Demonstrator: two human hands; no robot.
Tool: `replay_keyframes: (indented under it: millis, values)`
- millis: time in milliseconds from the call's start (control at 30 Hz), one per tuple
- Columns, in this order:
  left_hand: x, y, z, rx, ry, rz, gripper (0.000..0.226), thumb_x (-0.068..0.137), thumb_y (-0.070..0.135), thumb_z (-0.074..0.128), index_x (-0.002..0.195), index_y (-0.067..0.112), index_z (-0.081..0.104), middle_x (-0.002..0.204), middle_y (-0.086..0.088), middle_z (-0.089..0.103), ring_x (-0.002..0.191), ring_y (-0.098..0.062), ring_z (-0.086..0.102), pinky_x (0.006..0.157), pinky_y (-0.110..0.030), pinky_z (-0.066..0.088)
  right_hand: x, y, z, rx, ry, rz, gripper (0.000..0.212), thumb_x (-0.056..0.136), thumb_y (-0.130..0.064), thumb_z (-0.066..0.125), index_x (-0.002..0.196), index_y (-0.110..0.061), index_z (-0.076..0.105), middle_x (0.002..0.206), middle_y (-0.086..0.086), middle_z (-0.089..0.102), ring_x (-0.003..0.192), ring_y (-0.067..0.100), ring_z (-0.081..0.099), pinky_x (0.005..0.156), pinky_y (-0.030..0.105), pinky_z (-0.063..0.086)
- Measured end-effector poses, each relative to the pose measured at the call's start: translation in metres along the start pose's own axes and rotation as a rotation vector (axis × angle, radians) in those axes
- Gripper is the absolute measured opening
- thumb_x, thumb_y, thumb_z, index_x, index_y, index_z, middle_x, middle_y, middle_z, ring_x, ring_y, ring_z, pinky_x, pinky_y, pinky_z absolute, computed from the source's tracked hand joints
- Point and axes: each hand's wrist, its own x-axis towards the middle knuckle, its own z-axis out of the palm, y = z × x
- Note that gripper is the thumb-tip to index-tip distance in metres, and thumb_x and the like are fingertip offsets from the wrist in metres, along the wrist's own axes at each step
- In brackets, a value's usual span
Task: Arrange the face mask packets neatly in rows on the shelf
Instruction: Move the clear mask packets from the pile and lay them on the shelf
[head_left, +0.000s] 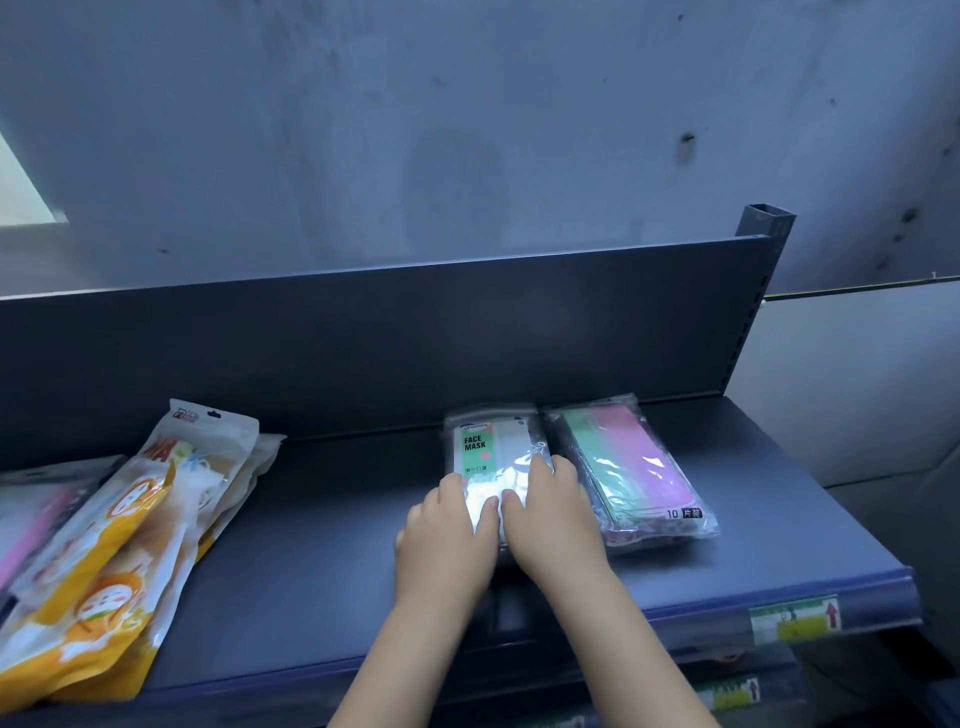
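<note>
green-labelled packet on shelf; left hand, right hand press it flat-fingered.

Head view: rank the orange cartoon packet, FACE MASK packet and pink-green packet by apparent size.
1. Orange cartoon packet, though it lies nearer the camera.
2-3. Pink-green packet and FACE MASK packet: alike; left hand and right hand partly cover the latter.

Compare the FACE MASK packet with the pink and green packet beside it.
The FACE MASK packet holds white masks beside a green label; the pink and green packet shows coloured masks. The left hand and right hand press on the FACE MASK packet; the pink and green packet has no hand on it. Both are clear plastic, flat on the shelf.
</note>
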Motion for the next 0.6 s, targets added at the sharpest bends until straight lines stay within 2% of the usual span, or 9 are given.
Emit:
replay_keyframes:
  millis: [200,267,367,467,600]
  values:
    - [-0.003,0.0,-0.004,-0.097,-0.025,-0.021,0.033,0.103,0.051,0.048,0.121,0.023,0.051,0.12,0.004,0.065,0.111,-0.026,0.055,0.094,-0.045,0.051,-0.005,-0.004,0.004,0.108,-0.005,0.03,0.045,0.098,-0.034,0.047,0.139,-0.017,0.046,0.15,0.005,0.038,0.126,0.032,0.05,0.096,0.043,0.047]
    - [-0.005,0.001,-0.006,-0.099,-0.029,-0.034,0.037,0.103,0.053,0.047,0.123,0.022,0.051,0.12,0.002,0.066,0.111,-0.027,0.056,0.093,-0.045,0.052,-0.007,-0.006,0.006,0.075,0.016,0.019,0.049,0.099,-0.034,0.046,0.145,-0.017,0.043,0.161,0.006,0.031,0.14,0.03,0.041,0.106,0.044,0.043]
    - [-0.005,0.001,-0.006,-0.13,-0.032,-0.032,0.042,0.101,0.058,0.046,0.125,0.023,0.051,0.119,0.003,0.068,0.11,-0.028,0.058,0.091,-0.045,0.054,-0.013,-0.01,0.007,-0.071,0.092,-0.051,0.06,0.104,-0.035,0.043,0.161,-0.022,0.027,0.173,0.007,0.013,0.159,0.027,0.013,0.126,0.043,0.023]
    - [-0.002,-0.003,-0.005,-0.132,-0.045,-0.021,0.05,0.102,0.061,0.043,0.14,0.028,0.045,0.128,0.005,0.067,0.114,-0.026,0.059,0.091,-0.044,0.054,-0.016,-0.014,0.007,-0.135,0.175,-0.133,0.063,0.106,-0.035,0.042,0.165,-0.023,0.024,0.175,0.007,0.011,0.162,0.025,0.005,0.129,0.042,0.01]
    - [-0.001,-0.008,-0.009,-0.142,-0.037,-0.006,0.062,0.103,0.063,0.04,0.153,0.026,0.039,0.147,0.007,0.057,0.131,-0.021,0.052,0.1,-0.04,0.05,-0.016,-0.017,0.007,-0.146,0.2,-0.148,0.062,0.106,-0.036,0.044,0.163,-0.019,0.03,0.173,0.006,0.021,0.162,0.026,0.01,0.129,0.043,0.012]
